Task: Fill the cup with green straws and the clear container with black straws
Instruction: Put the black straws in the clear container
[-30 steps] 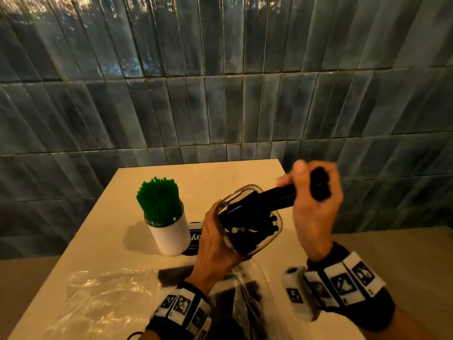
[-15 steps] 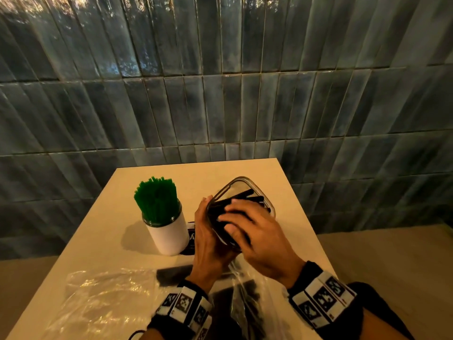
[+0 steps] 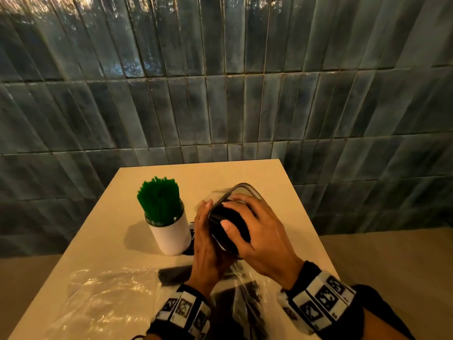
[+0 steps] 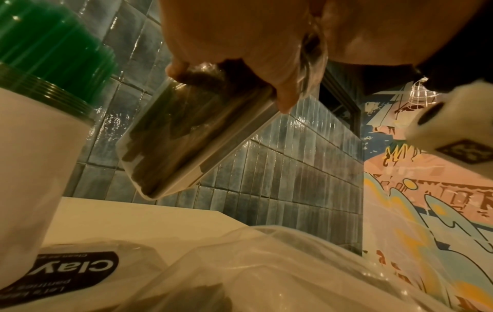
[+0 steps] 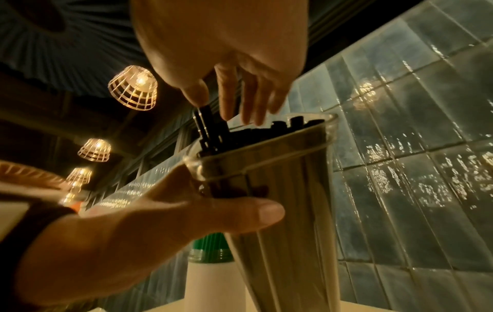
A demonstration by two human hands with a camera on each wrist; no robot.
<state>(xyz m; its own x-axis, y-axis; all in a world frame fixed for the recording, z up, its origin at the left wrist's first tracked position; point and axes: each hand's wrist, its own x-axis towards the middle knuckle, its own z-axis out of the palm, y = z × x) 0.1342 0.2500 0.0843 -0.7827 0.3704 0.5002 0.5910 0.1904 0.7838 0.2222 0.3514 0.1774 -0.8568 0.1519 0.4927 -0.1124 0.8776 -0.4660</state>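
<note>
Table (image 3: pixel 245 175) cream, against blue-grey tiled wall (image 3: pixel 220 106); cup (image 3: pixel 171 236), plastic bag (image 3: pixel 98 298) on top.

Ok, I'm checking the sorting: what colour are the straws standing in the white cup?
The straws are green, clearest in the head view.

A white cup (image 3: pixel 171 235) stood upright left of centre, packed with green straws (image 3: pixel 159 201). Just right of it, the clear container (image 3: pixel 245 190) was tilted, nearly full of black straws (image 3: pixel 228 222).
</note>
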